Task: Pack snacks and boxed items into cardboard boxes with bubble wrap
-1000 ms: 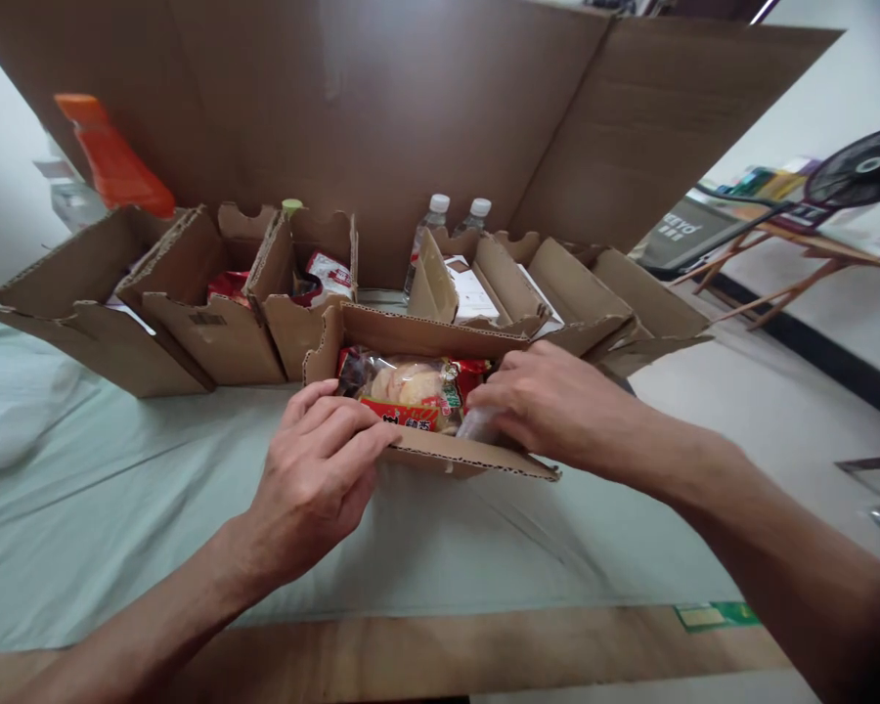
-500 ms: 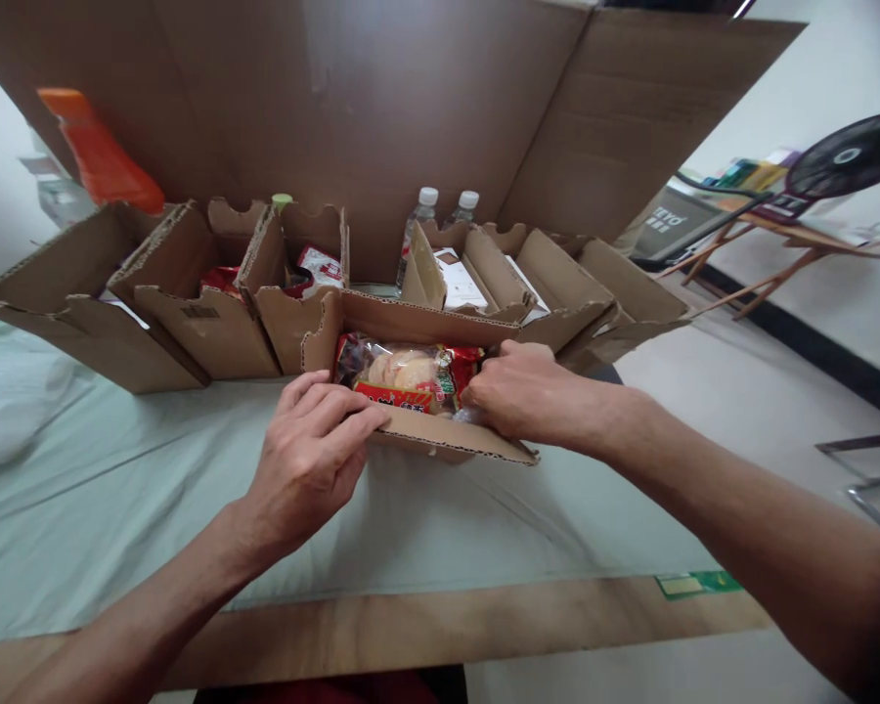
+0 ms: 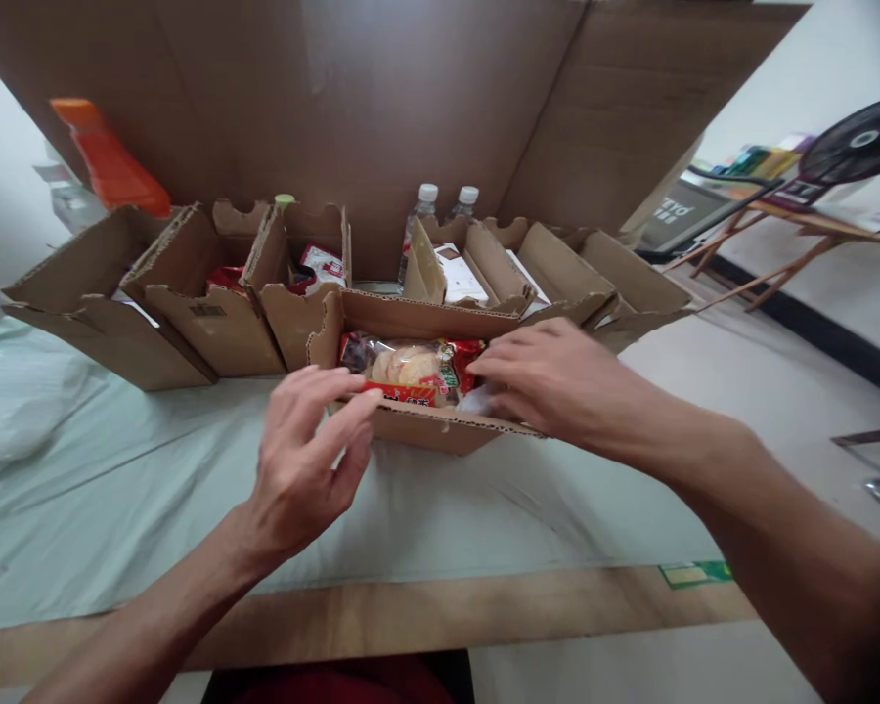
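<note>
Left hand, now spread, has loosened from the box; right hand hides its grip.

Left hand is at the near edge of an open cardboard box, fingers kinda spread. Right hand dips into the other end, right by a red-and-clear snack bag and some clear plastic; can't tell if it's gripping anything. Behind that, more boxes in a row, two white-capped bottles and a big cardboard panel. Pale green cloth covers the surface, wooden edge showing.
</note>
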A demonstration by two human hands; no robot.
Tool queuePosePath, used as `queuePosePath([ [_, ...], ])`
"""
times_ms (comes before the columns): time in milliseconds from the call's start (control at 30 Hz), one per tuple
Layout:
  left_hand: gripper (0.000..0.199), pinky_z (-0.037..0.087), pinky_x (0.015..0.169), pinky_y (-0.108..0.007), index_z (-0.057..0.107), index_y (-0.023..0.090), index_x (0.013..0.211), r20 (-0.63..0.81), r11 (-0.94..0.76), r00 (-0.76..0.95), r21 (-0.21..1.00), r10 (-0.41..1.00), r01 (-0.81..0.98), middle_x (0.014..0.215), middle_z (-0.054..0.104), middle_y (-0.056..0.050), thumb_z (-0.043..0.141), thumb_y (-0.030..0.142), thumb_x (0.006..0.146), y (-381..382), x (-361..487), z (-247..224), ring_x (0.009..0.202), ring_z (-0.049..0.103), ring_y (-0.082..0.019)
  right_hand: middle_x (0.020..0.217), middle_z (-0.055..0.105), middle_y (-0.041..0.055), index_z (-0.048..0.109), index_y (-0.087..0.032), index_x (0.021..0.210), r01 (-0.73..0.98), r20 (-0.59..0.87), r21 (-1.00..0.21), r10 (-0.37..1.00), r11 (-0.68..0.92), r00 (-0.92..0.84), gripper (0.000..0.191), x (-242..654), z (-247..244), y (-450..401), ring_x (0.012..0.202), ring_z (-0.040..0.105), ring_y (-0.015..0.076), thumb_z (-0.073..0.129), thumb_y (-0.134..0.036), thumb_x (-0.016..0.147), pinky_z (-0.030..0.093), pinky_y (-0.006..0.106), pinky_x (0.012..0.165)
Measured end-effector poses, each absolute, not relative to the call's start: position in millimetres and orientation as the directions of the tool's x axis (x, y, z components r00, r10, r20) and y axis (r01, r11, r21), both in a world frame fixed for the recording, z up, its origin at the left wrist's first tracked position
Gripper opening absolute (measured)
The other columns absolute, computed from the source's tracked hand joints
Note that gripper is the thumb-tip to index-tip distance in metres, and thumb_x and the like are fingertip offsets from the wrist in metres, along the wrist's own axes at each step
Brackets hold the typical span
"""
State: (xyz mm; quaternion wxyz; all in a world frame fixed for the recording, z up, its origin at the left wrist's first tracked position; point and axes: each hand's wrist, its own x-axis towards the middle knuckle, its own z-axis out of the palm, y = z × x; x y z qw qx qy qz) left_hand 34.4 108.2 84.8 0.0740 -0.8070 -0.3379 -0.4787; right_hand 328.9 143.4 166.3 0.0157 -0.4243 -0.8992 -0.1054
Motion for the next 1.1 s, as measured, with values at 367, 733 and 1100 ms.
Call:
queuePosePath([
  [367, 0.081, 0.041, 0.117, -0.053, 0.045, 0.024, 0.149, 0.327, -0.319, -0.009, 0.926, 0.945, 0.202, 0.152, 0.054, -0.014, 0.079, 0.049, 0.08, 147, 26, 25, 0.141, 0.051, -0.034, 0.118, 0.073, 0.0146, 0.062, -0.017, 0.127, 0.667, 0.337, -0.716, 0.939, 0.208, 0.069, 0.062, 330, 40, 90, 0.103, 0.069, 0.0297, 0.065, -0.065, 0.088, 0.059, 0.043, 0.086],
  [733, 0.056, 0.046, 0.112, -0.05, 0.063, 0.02, 0.122, 0.033, -0.004, -0.155, 0.984, 0.987, 0.18, 0.12, 0.071, -0.012, 0.081, 0.047, 0.076, 44, -11, 8, 0.124, 0.063, -0.035, 0.126, 0.071, 0.0125, 0.068, -0.022, 0.129, 0.644, 0.344, -0.717, 0.939, 0.266, -0.005, 0.045, 282, 34, 25, 0.117, 0.066, 0.0325, 0.059, -0.052, 0.097, 0.054, 0.047, 0.103],
  [1100, 0.055, 0.047, 0.112, -0.047, 0.056, 0.021, 0.126, 0.315, -0.312, -0.053, 0.948, 0.948, 0.061, 0.131, 0.066, -0.012, 0.076, 0.037, 0.077, 73, 26, 61, 0.127, 0.061, -0.031, 0.09, 0.074, 0.0074, 0.072, -0.02, 0.111, 0.657, 0.502, -0.712, 0.834, 0.248, 0.229, 0.037, 282, 64, 33, 0.085, 0.07, 0.0259, 0.064, -0.052, 0.096, 0.059, 0.041, 0.083],
])
